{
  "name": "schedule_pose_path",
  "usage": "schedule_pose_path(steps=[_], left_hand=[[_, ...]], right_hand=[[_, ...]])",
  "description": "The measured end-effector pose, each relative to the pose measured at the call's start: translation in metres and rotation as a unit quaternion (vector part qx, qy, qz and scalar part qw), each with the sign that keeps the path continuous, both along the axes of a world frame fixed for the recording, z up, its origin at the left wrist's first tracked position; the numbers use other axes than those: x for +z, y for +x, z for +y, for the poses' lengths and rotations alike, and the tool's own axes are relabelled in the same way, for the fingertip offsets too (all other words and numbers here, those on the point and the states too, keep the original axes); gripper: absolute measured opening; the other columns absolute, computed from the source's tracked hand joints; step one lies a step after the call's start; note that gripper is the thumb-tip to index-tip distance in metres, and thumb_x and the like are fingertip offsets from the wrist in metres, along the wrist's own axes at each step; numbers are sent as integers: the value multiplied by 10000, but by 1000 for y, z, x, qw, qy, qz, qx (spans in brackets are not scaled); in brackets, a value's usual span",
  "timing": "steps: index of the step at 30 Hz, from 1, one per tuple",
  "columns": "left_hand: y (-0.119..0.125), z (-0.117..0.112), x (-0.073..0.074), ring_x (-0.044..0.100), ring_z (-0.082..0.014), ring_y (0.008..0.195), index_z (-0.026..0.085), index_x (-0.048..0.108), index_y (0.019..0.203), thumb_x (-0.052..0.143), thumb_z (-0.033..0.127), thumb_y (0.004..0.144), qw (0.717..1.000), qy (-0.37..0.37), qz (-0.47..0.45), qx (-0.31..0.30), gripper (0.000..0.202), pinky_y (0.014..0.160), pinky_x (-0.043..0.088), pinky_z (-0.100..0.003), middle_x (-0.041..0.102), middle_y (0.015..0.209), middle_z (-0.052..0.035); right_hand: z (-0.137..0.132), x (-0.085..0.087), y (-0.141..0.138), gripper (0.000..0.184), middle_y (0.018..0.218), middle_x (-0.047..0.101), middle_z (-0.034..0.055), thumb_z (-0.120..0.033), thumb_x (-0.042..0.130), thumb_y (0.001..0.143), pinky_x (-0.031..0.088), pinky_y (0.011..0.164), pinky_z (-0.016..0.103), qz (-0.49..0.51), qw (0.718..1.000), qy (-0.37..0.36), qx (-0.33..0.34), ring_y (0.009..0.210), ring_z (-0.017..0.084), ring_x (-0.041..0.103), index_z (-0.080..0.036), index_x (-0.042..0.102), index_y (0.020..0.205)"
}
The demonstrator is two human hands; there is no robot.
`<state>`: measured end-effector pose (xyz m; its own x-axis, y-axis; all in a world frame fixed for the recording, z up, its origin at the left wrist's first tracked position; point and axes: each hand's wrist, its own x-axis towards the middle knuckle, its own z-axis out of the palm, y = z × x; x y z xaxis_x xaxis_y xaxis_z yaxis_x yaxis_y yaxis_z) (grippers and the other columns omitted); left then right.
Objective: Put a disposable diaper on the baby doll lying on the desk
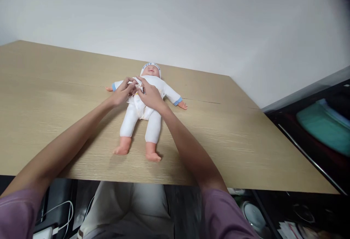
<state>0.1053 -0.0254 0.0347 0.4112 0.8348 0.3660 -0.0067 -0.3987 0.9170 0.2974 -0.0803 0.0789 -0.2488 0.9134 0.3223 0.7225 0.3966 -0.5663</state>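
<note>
A baby doll (126, 122) lies on its back with its arms spread and its head at the far end. It wears white clothes with blue cuffs and a white headband with lettering. Around its waist and crotch is a loose white garment (140, 108) with small orange-yellow marks. Over the doll's chest and belly, my left hand (127, 90) is closed, its fingers pinching the white garment at the side. My right hand (149, 94) meets it there, thumb and forefinger also closed at the cloth. The exact spot they grip is partly hidden behind the fingers.
The doll lies on a wide wooden table (232, 140) with thin seams, against a pale wall (175, 20). Beyond its right edge stands a dark surface with a teal item (325, 126). Below the front edge are a white cable (71, 210) and papers (292, 230).
</note>
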Motion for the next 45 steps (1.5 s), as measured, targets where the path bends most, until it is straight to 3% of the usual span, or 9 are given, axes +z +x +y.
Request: schedule_pose_path(steps=[5,14,18,21,25,30,34,38,45], left_hand=[[-4,-2,-21,454,-171,684,279,671,1271,796,820,943,999,31,13,8,645,644,338,-310,504,811,33],[-1,-5,-26,421,-166,660,281,684,1257,852,795,886,999,14,-17,32,655,639,325,-311,485,785,45],[6,-29,-16,471,-158,712,280,671,1257,860,674,938,981,57,-24,184,541,704,409,-315,569,907,22],[10,-67,5,553,-178,783,263,677,1192,637,624,1124,957,127,-15,261,370,782,475,-347,671,1029,-27],[3,-120,27,652,-252,934,242,681,960,392,516,1229,950,236,125,164,480,921,487,-420,732,938,-60],[-12,-149,21,639,-283,855,243,702,860,494,445,1167,898,251,360,28,423,873,459,-436,752,825,-66],[-16,-139,15,714,-281,876,245,701,1075,654,543,1087,922,163,344,63,302,816,482,-397,810,943,-62],[-8,-123,11,678,-256,694,265,670,1111,698,594,1051,923,118,350,111,336,678,390,-350,763,785,-14],[-3,-116,-3,595,-237,647,282,732,938,793,549,1002,920,177,320,138,281,806,421,-381,715,705,2]], right_hand=[[2,-5,3,611,920,699,-14,-225,563,1062,499,865,349,62,998,1,-4,870,221,681,-199,585,1672],[3,-9,3,586,737,512,-91,-72,603,911,500,854,335,123,991,43,-27,758,186,590,-200,670,1479],[1,-3,2,553,741,439,-93,22,538,827,499,830,309,181,979,78,-56,722,162,542,-231,725,1281],[-23,3,5,449,769,446,-75,21,524,835,509,802,299,215,969,105,-68,714,153,526,-241,725,1138],[-92,1,13,200,1008,638,13,-93,627,927,604,820,327,209,972,102,30,909,191,657,-259,668,1032],[-158,-24,37,72,1122,756,56,-197,657,1054,631,988,403,77,985,17,153,1075,245,746,-265,666,1073],[-149,-36,51,93,1020,787,49,-208,642,1091,559,892,360,-36,998,11,52,957,240,750,-241,702,1154],[-127,-42,42,164,943,783,53,-311,645,1127,492,768,349,-99,993,12,-68,848,257,727,-232,728,1245],[-130,-58,24,198,1189,755,133,-303,631,1119,573,920,430,-103,991,53,-69,1101,333,721,-235,752,1260]])
